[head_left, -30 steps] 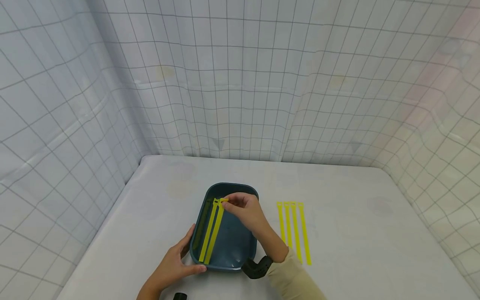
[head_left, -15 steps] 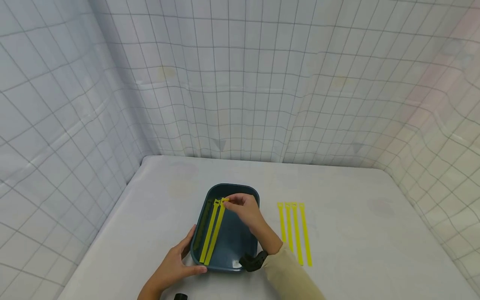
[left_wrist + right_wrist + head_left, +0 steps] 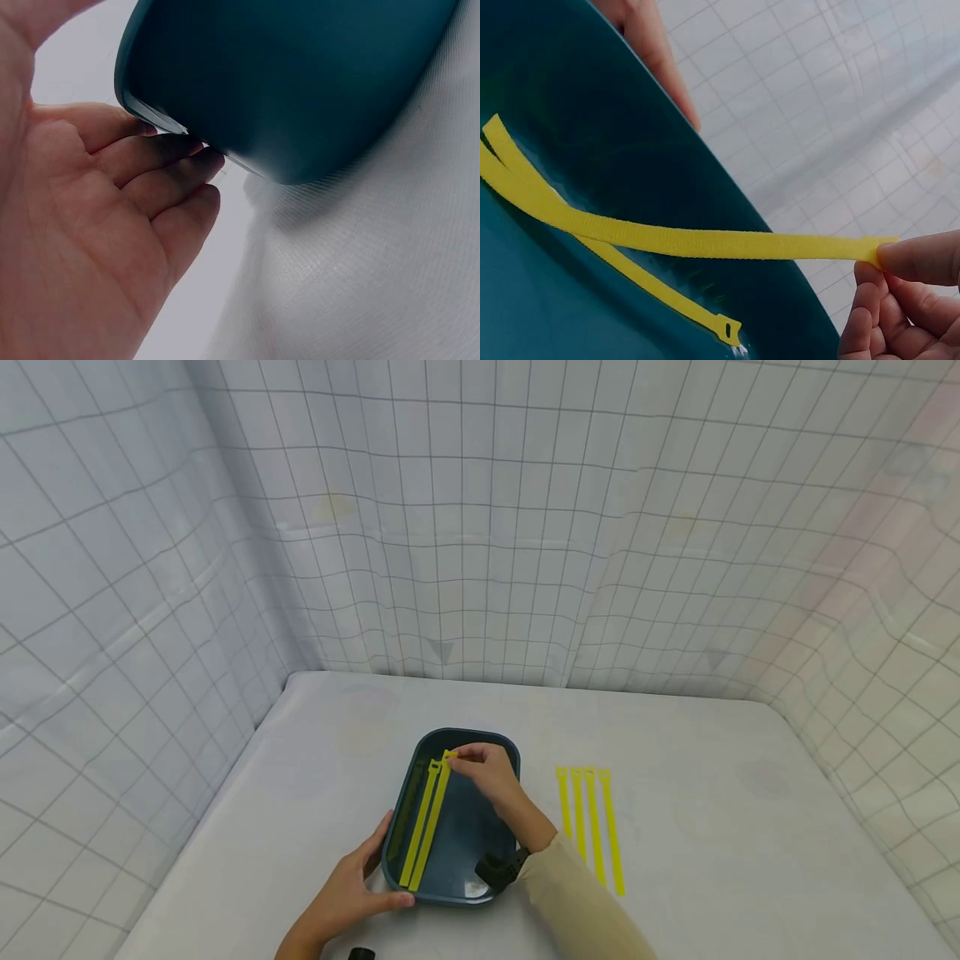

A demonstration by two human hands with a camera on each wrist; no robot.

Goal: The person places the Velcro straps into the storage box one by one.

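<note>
A dark teal tray (image 3: 468,843) stands on the white table. My left hand (image 3: 347,892) steadies its near left corner, fingers along the outer side and thumb at the front edge; the left wrist view shows the fingertips (image 3: 210,161) against the wall. Over the tray, my right hand (image 3: 487,772) pinches the slotted head of a yellow hook-and-loop cable tie (image 3: 705,244) between thumb and fingers. That tie's head end is raised and its tail lies down in the tray. A second yellow cable tie (image 3: 660,289) lies in the tray beside it, crossing under it in the right wrist view.
Several more yellow cable ties (image 3: 594,827) lie side by side on the table (image 3: 720,827), right of the tray, partly behind the right forearm. A black object (image 3: 362,953) shows at the bottom edge. White gridded cloth (image 3: 480,527) hangs around the table.
My right hand has shifted slightly up and away with the cable tie's head, which now stands a little beyond the head of the tie beside it. My left hand stays at the tray.
</note>
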